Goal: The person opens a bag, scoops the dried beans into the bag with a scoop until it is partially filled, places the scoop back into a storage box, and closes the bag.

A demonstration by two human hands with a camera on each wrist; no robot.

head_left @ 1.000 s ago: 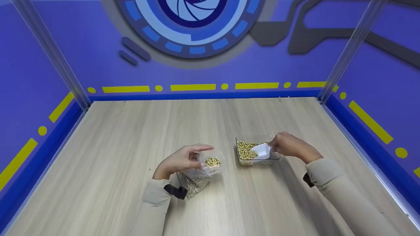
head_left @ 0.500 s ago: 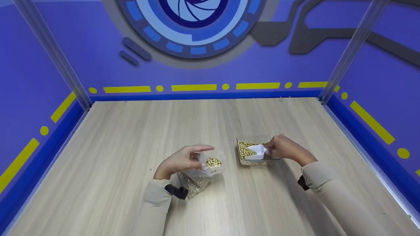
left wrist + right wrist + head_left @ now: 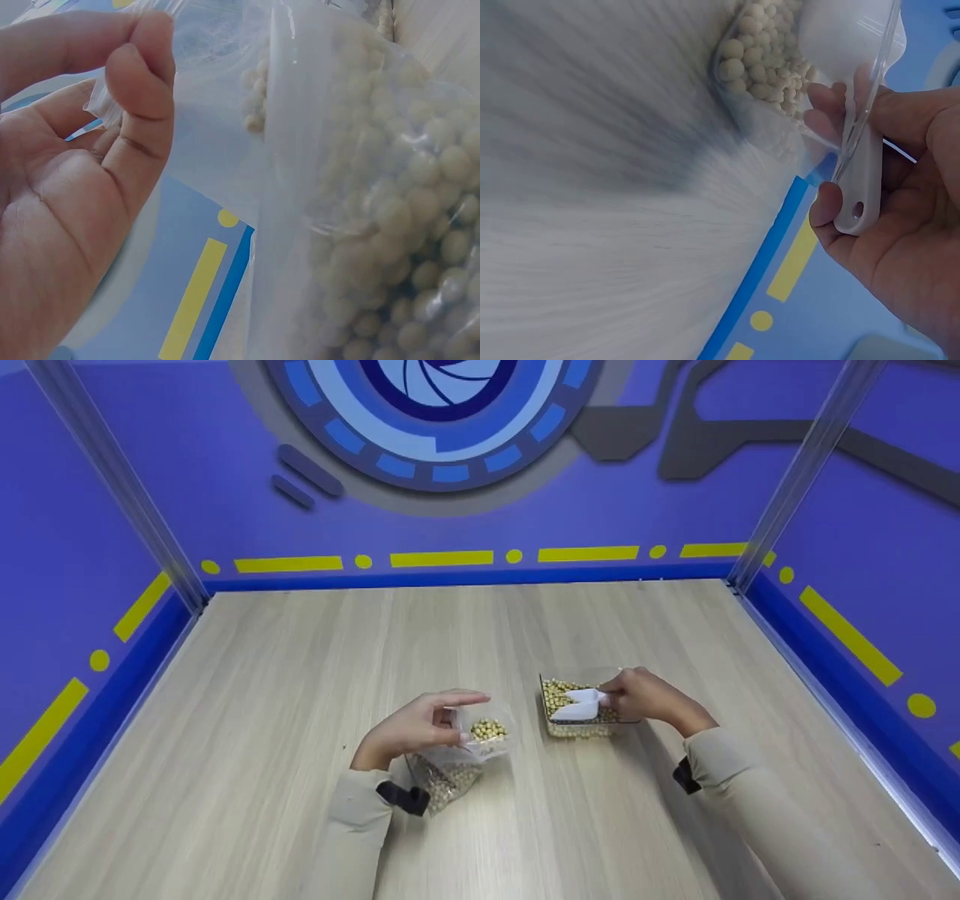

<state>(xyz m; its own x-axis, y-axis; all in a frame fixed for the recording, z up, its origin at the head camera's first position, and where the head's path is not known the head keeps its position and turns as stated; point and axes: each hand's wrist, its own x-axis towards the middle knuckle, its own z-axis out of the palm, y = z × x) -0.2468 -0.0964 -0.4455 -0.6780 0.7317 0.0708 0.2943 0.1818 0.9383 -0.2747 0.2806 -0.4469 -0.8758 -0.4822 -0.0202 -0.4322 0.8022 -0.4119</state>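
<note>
Right hand (image 3: 651,697): right of centre in the head view; we see its grip clenched around the handle of the white scoop, and the right wrist view shows fingers wrapped over that handle, with a hole near its end.
White scoop (image 3: 576,707): inside the clear box, its mouth toward the left of the frame; we cannot tell whether it touches the beans below it.
Clear box (image 3: 585,731): just right of centre, standing on the tabletop, with round yellow beans (image 3: 556,694) heaped mostly on its left side as we view it.
Left hand (image 3: 420,727): just left of centre; we see its grip pinching the edge of the plastic bag, the index finger reaching out straight over the opening.
Plastic bag (image 3: 450,780): below the left hand, near the middle of the frame and apart from the box, its mouth spread and more beans visible inside; the left wrist view fills its right half with them.
Sleeves: beige on both arms, entering at the bottom and lower right, and we notice a black strap at each wrist.
Tabletop (image 3: 300,675): pale wood grain, spanning the lower frame.
Wall panels (image 3: 180,457): blue-violet with yellow dashes, behind and at both sides.
</note>
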